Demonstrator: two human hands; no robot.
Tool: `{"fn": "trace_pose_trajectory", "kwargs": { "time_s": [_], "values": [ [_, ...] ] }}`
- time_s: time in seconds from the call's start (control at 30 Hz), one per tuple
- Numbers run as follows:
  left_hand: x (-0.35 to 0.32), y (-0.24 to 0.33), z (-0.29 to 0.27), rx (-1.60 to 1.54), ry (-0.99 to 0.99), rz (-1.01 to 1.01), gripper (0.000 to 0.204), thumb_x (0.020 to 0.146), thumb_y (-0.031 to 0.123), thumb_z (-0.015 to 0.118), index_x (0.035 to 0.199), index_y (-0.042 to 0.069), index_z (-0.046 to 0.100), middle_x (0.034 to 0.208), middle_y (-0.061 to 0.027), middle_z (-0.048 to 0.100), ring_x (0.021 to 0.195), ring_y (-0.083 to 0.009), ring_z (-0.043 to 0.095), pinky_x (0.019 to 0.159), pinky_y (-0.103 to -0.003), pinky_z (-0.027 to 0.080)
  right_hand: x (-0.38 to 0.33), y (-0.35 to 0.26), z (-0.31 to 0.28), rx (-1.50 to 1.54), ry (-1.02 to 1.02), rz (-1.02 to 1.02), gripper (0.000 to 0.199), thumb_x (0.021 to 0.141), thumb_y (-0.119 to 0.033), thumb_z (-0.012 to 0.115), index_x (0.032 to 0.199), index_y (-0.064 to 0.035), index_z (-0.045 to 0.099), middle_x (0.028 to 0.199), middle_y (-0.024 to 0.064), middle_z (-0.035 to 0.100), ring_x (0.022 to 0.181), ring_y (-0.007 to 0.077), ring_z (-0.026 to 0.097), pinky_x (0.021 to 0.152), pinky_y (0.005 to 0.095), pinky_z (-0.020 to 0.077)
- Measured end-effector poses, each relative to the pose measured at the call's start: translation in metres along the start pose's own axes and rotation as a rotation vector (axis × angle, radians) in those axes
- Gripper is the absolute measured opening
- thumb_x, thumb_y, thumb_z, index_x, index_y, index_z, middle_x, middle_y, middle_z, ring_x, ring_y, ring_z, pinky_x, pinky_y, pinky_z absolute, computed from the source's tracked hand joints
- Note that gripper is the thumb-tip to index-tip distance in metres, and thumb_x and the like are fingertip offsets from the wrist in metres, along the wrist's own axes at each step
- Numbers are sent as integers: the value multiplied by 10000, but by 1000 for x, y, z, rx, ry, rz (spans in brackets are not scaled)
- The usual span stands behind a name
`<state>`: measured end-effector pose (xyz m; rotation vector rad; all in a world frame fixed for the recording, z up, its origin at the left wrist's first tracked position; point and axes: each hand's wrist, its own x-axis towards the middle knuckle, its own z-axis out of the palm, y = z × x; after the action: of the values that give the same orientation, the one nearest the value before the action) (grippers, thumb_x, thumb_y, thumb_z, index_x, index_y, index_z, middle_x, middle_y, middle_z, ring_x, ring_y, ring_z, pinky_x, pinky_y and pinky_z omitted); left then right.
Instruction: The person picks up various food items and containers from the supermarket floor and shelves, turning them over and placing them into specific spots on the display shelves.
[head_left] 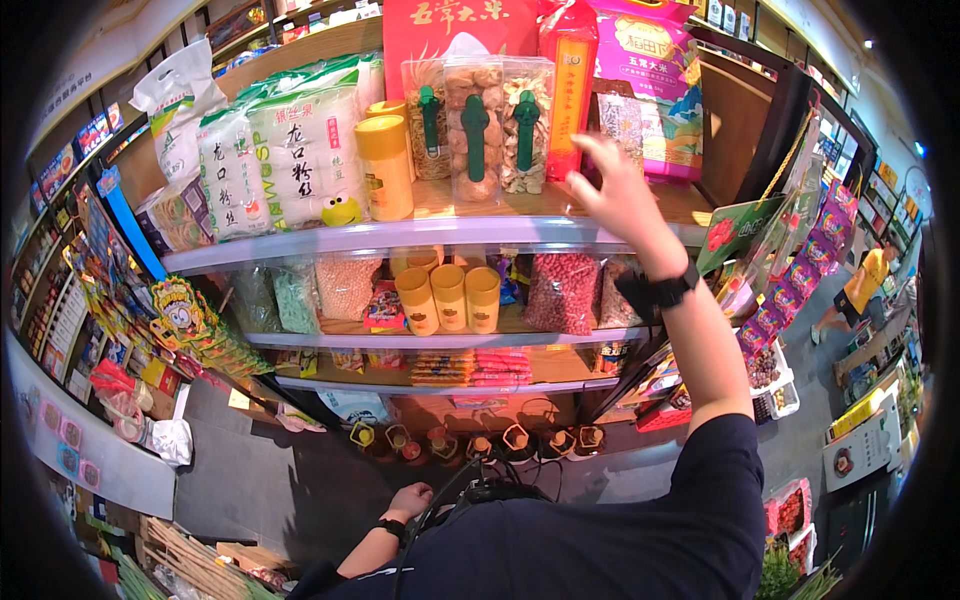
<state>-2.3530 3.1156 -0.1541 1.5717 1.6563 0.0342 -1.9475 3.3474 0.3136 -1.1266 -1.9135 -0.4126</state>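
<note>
My right hand is raised before the top shelf with its thumb and fingers apart, holding nothing. Closest to it are a tall red-and-gold packet and a clear bag of pale grains, which the hand partly covers; whether a fingertip touches the packet I cannot tell. To the left of these stand clear boxes of dried goods with green labels, among them one with round brown pieces and one with pale slices. Low by my body hangs my left hand, its fingers loosely curled with nothing visible in them.
Yellow canisters and white noodle bags fill the top shelf's left side; a pink rice bag stands right. Below are a bag of red beans, more canisters and bottles. Snack packets hang right. Another person is farther off.
</note>
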Motion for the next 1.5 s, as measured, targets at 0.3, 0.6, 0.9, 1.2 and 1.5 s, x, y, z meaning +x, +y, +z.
{"fn": "trace_pose_trajectory", "kwargs": {
  "time_s": [0.3, 0.6, 0.9, 1.2, 1.5],
  "values": [
    [9, -15, -17, -112, 90, 80, 311, 858, 304, 555, 1063, 100, 669, 1049, -154, 670, 1013, -323, 621, 887, -391, 490, -38, -47, 20, 157, -25, 125, 663, 787, -227, 714, 1312, 40, 411, 1266, 258, 493, 1183, 378, 495, 1005, 423, 405],
    [35, -44, -57, -120, 116, 175, 303, 892, 279, 547, 1078, 63, 650, 980, -151, 683, 916, -309, 656, 810, -361, 509, 34, -105, 87, 66, 87, 321, 1027, 711, -361, 799, 1404, 94, 194, 1337, 315, 420, 1264, 403, 428, 1040, 410, 376],
    [91, -103, -146, -40, -42, 252, 343, 873, 318, 542, 1074, 67, 659, 1019, -172, 671, 994, -339, 628, 859, -389, 494, 51, -117, 131, -75, 186, 565, 916, 678, -302, 800, 1335, 93, 298, 1236, 291, 498, 1158, 392, 506, 963, 403, 431],
    [151, -151, -186, 142, -178, 318, 368, 871, 346, 532, 1085, 72, 652, 1037, -160, 672, 1005, -335, 631, 876, -392, 491, 22, -156, 75, 336, 614, 523, 767, 726, -159, 746, 1320, 16, 293, 1090, 121, 521, 949, 171, 565, 788, 301, 506],
    [128, -24, -237, -30, -96, 730, 301, 926, 304, 557, 1098, 66, 625, 906, -109, 665, 817, -212, 623, 755, -333, 500, -49, -168, 48, 710, 338, 607, 676, 781, -21, 672, 1350, -26, 307, 1145, 85, 526, 1029, 157, 578, 853, 305, 507]
  ]
}}
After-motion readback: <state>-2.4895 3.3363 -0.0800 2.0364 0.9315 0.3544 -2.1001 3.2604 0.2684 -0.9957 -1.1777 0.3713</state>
